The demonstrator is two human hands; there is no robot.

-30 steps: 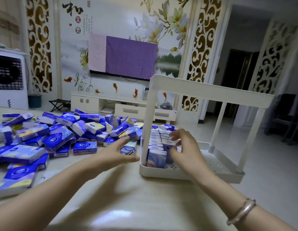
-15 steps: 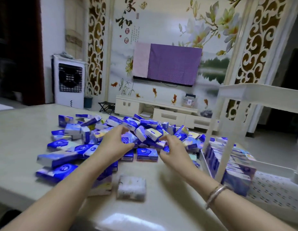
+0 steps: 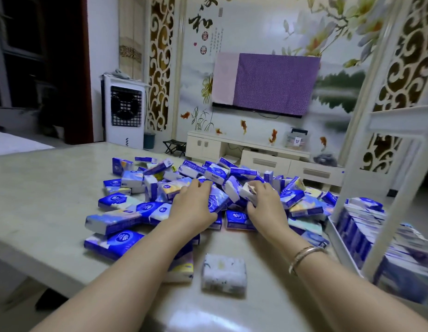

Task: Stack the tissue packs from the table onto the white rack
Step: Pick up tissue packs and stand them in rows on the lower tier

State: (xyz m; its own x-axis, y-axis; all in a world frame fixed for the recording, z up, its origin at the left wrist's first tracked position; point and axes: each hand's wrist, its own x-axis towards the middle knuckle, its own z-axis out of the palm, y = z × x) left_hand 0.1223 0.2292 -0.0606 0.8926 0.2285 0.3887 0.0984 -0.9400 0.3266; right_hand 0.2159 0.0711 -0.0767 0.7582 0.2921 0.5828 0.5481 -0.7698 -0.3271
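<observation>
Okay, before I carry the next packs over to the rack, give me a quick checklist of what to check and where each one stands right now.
1. Left hand on the pile: ok, its fingers curl over a pack.
2. Right hand holding a pack: ok, fingers curl round a white-ended pack.
3. Firmness of both grips: cannot tell, the fingertips are partly hidden.
4. Rack close by: ok, it stands on the table at the right.
5. Free space on the rack's lower tray: cannot tell, packs already fill the visible part and the rest is cut off.
6. Pale loose pack lying near the arms: ok, it lies apart from both.
</observation>
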